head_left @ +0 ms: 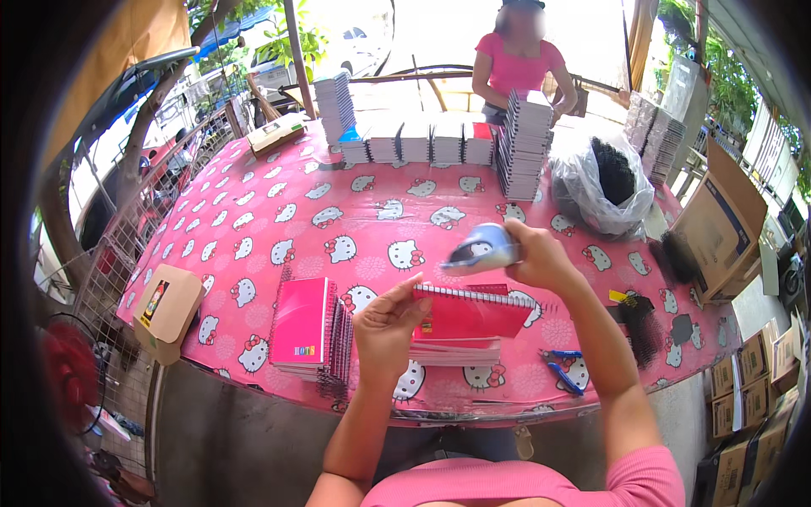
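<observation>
My left hand (389, 325) pinches the left end of the coil along the top edge of a red spiral notebook (490, 314), which is tilted above a low stack of red-covered pads (456, 351). In my right hand (541, 258) is a blue-grey handheld tool (480, 250), blurred by motion, a little above the notebook's coil and apart from it. Its exact kind cannot be made out. To the left stands a stack of pink-red spiral notebooks (300, 317). Blue-handled pliers (564, 372) lie to the right, near the table's front edge.
Tall notebook stacks (524, 148) and a lower row of notebooks (416, 144) line the far side. A plastic bag of black coils (604, 186), loose black coils (639, 328) and a cardboard box (718, 224) are on the right. A co-worker in pink (519, 63) stands opposite.
</observation>
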The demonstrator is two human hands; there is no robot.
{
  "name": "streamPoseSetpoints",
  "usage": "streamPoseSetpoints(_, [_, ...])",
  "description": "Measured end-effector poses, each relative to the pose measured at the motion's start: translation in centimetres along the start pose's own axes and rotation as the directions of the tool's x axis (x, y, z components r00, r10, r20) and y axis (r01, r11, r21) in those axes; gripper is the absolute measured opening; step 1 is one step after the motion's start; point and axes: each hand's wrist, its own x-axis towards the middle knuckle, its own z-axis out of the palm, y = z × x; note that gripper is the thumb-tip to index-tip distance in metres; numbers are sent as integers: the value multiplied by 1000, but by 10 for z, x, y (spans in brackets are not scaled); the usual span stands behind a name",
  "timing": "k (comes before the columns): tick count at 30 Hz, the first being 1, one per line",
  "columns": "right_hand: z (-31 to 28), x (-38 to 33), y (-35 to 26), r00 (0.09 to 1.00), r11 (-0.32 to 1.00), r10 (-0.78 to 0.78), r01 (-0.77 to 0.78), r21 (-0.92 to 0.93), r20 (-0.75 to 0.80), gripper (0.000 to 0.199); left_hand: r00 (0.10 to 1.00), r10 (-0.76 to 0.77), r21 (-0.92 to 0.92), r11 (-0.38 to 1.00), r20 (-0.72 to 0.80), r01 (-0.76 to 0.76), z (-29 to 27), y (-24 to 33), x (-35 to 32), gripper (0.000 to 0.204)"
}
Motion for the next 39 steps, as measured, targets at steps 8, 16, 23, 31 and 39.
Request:
streamPoseSetpoints(8, [57, -131, 146, 986, 740, 154, -156, -654, -61, 57, 959, 209, 82, 970, 190, -228, 26, 21, 2, 15])
streamPoseSetpoints(16, [38, -240, 63, 963, 903, 261, -267, -336, -63, 63, 856, 371, 366, 788, 359, -495, 24, -19, -51, 28])
streamPoseSetpoints(23, [2, -190, -53, 987, 960, 100, -62, 273, -126, 42, 758, 531, 376, 660, 379, -650, 20, -31, -47, 23])
streamPoseSetpoints(31, [-2, -168, -91, 983, 994, -106, 100, -45, -148, 49, 756, 523, 419, 630, 394, -654, 30, -19, -49, 27])
streamPoseSetpoints(39, [-2, -173, -94, 971, 997, -60, 71, 36, -231, 45, 760, 529, 416, 636, 377, -650, 36, -18, -48, 27])
